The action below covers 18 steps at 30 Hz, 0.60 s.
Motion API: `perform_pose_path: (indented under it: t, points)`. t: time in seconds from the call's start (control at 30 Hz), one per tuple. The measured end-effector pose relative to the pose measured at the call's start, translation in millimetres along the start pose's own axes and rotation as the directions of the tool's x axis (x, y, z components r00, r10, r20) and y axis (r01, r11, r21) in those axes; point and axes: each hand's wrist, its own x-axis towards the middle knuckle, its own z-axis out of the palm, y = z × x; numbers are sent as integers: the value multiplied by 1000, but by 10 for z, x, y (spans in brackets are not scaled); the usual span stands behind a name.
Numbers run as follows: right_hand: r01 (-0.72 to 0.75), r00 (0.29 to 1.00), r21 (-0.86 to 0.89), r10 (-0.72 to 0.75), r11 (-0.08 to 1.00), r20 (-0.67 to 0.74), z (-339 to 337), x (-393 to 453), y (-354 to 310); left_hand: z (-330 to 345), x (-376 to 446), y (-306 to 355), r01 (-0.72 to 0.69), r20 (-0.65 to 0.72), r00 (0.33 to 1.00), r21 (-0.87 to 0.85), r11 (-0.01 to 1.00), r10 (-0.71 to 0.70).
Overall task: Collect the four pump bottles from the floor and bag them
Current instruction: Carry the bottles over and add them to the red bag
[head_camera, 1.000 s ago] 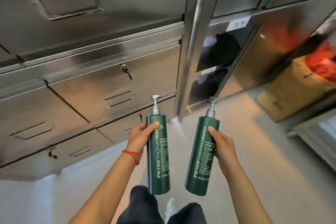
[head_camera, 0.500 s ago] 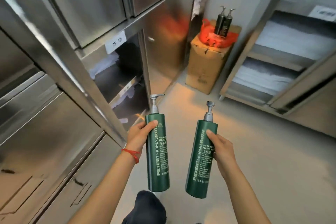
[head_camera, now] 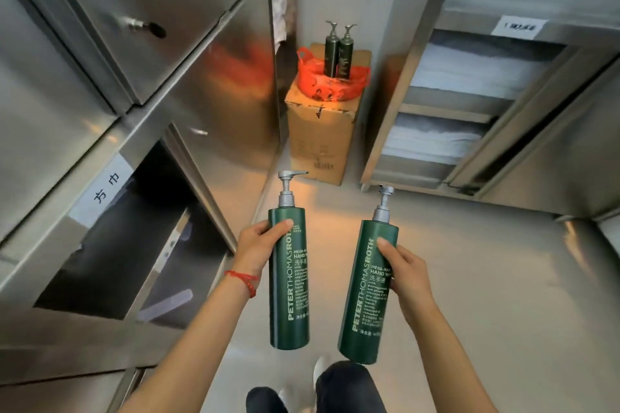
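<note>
I hold two tall dark green pump bottles upright in front of me. My left hand (head_camera: 256,246) grips the left bottle (head_camera: 289,295) near its top. Around the upper part of the right bottle (head_camera: 364,298) my right hand (head_camera: 404,273) is closed. Straight ahead, a red plastic bag (head_camera: 317,82) lies open on a cardboard box (head_camera: 318,141). Two more green pump bottles (head_camera: 337,54) stand upright in the bag, side by side.
Steel cabinets (head_camera: 100,60) with a keyed door and open dark shelves line the left. A steel rack (head_camera: 469,104) with stacked white linen fills the right. The grey floor (head_camera: 469,278) runs between them to the box. My legs and shoes show at the bottom.
My view has swung right, away from the steel drawers toward the box and bag, and drawn closer to them. Both bottles stay in my hands in the same pose.
</note>
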Motion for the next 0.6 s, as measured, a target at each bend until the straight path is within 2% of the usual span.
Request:
perform_pose_path:
  t: [0.23, 0.6]
  points:
    - [39, 999, 4, -39, 999, -14, 4, 1090, -469, 484, 1032, 369, -5, 54, 999, 19, 1000, 4]
    - [90, 996, 24, -90, 996, 10, 76, 2838, -1503, 1182, 2568, 1252, -32, 13, 999, 31, 999, 32]
